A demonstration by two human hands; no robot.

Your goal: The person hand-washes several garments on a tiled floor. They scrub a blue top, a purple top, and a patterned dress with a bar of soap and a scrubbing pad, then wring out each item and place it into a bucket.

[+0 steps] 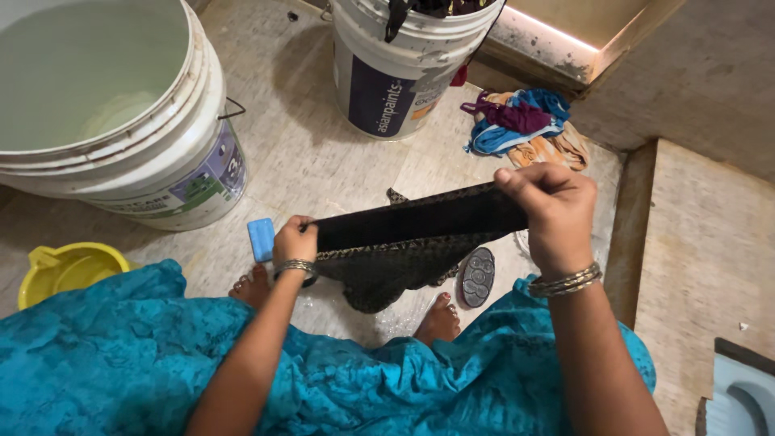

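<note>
Head view: left hand (pixel 294 241) and right hand (pixel 549 206) each pinch an end of a dark patterned cloth (pixel 412 242), stretched taut above the wet floor (pixel 307 153), between the bare feet (pixel 438 321)

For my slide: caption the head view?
Both hands, left hand and right hand, stretch a dark garment above a wet floor.

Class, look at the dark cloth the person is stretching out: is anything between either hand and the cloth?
Nothing visible. The left hand and the right hand each pinch an end of the dark cloth directly, holding its band taut above the floor. The blue soap bar lies beside the left hand, not between.
</note>
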